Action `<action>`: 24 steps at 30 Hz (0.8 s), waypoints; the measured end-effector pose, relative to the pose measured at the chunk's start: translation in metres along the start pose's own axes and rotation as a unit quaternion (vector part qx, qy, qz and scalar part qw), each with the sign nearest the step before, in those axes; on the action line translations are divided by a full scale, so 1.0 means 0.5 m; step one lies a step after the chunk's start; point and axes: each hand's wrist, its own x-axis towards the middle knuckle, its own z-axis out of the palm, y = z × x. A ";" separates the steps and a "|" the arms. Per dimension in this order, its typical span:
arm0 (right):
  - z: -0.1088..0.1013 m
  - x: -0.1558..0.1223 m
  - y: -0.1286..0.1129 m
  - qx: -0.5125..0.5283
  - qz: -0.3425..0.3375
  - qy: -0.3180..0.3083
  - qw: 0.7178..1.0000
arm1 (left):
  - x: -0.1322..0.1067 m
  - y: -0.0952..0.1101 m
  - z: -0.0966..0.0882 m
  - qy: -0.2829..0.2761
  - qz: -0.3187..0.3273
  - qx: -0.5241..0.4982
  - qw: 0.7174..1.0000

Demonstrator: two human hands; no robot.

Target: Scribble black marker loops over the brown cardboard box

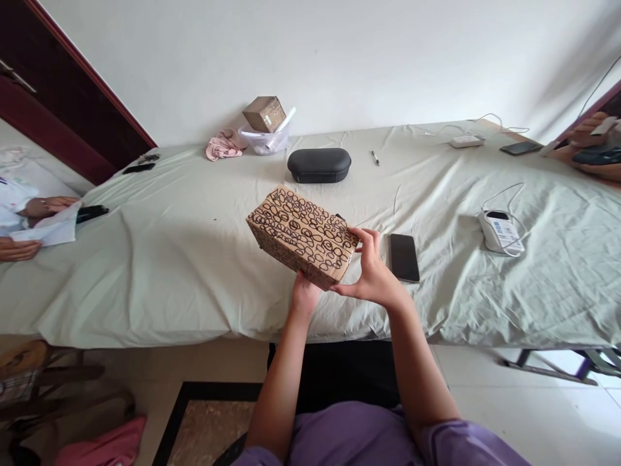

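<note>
A brown cardboard box (303,230) covered in dark hand-drawn loops is held up over the near part of the table, tilted with its right end lower. Beneath its near edge is my left hand (306,292), supporting it from below; most of those fingers are hidden by the box. My right hand (371,272) grips the box's right end, thumb at the lower corner and fingers at the upper one. A black smartphone (404,257) lies on the cloth just right of my right hand. Behind the box sits a black zip case (319,165).
The table wears a pale green cloth (194,259). At the back stand a plastic tub (266,142) with a small carton (264,114), a pink cloth (224,144) and a pen (375,158). A white corded device (501,232) lies right. People's hands show at both sides, one pair holding paper (51,226).
</note>
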 end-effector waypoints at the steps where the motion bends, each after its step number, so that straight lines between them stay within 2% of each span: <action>1: -0.002 -0.001 0.002 0.012 0.008 0.001 1.000 | -0.002 0.003 -0.002 -0.013 -0.030 -0.034 0.999; 3: -0.002 0.000 0.009 0.066 0.054 0.013 0.996 | -0.007 0.010 -0.003 -0.029 -0.066 -0.114 0.991; 5: 0.003 0.004 0.022 0.156 0.156 0.044 0.974 | -0.012 0.015 0.001 -0.040 -0.036 -0.166 0.985; 6: 0.008 0.007 0.030 0.205 0.224 0.060 0.951 | -0.013 0.016 0.005 -0.052 0.001 -0.167 0.985; 9: 0.021 0.015 0.060 0.320 0.409 0.074 0.851 | -0.016 0.012 0.020 -0.103 0.105 -0.118 0.982; 11: 0.027 0.018 0.078 0.374 0.464 0.061 0.801 | -0.016 0.004 0.026 -0.117 0.138 -0.079 0.980; 13: 0.029 0.018 0.092 0.407 0.474 0.055 0.778 | -0.014 -0.004 0.026 -0.110 0.151 -0.051 0.981; 15: 0.028 0.014 0.103 0.423 0.461 0.052 0.778 | -0.010 -0.011 0.021 -0.100 0.154 -0.033 0.982; 16: 0.026 0.011 0.109 0.424 0.445 0.052 0.787 | -0.008 -0.014 0.019 -0.097 0.154 -0.028 0.983; 18: 0.018 0.003 0.120 0.412 0.387 0.048 0.824 | -0.003 -0.022 0.012 -0.092 0.149 -0.031 0.984; 20: 0.006 -0.005 0.128 0.376 0.313 0.021 0.872 | 0.001 -0.033 0.002 -0.074 0.122 -0.036 0.989; 22: -0.012 -0.011 0.131 0.327 0.245 -0.039 0.912 | 0.003 -0.048 -0.010 -0.038 0.081 -0.027 0.996; 24: -0.030 -0.013 0.126 0.281 0.198 -0.107 0.933 | 0.004 -0.062 -0.020 -0.003 0.042 -0.012 0.999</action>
